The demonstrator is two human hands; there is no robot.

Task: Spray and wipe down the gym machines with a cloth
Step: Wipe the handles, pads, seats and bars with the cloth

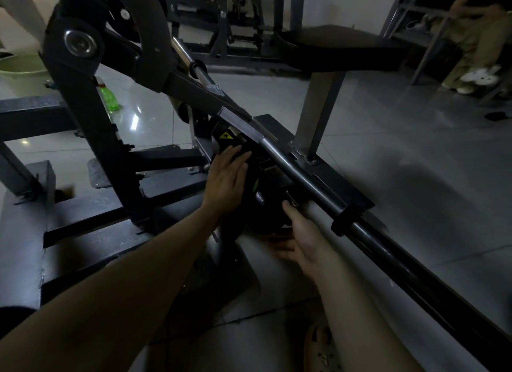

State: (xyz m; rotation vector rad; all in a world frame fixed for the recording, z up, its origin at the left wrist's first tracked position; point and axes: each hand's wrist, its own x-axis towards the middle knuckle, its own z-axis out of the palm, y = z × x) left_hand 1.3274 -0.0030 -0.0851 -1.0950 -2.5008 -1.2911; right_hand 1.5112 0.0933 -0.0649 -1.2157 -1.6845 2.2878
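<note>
black bar [302,174] edge, l hand [227,177] flat beside

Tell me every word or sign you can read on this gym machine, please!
No words can be read here.
Yellow warning triangle sticker, on the machine just above the left hand: a picture sign only; any print beside it is too dark to read.
Silver badge on the machine's slanted arm: blurred, unreadable.
Green bottle: label too blurred to read.
</note>
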